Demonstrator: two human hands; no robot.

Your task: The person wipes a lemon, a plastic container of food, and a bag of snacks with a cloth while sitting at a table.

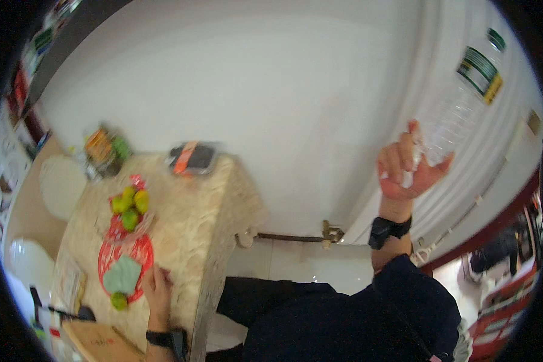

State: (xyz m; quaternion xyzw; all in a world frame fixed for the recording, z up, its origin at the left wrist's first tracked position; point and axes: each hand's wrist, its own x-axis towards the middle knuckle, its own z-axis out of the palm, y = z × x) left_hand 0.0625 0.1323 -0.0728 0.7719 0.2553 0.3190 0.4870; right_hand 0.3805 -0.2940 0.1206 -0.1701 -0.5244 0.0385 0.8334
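Note:
Raised at the right, my right hand (409, 164) closes its fingers and thumb around the lower end of a clear plastic bottle (449, 123). The bottle tilts up to the right; it has a green cap and a green, white and yellow label. Something small and white, perhaps tissue (406, 178), shows in the same hand. My left hand (157, 282) is low over the stone-patterned table (184, 229), fingers curled, with nothing visible in them. Beside it lies a red patterned mat (143, 248) bearing a pale green cloth (122, 274) and a green citrus fruit (119, 301).
Yellow-green citrus fruits (129, 205) sit in a red-and-clear bag behind the mat. A dark lidded tray with an orange band (191, 158) and several packets (104, 149) stand by the wall. A cardboard box (99, 341) is at the near left; white pipes (398, 127) run beside my right arm.

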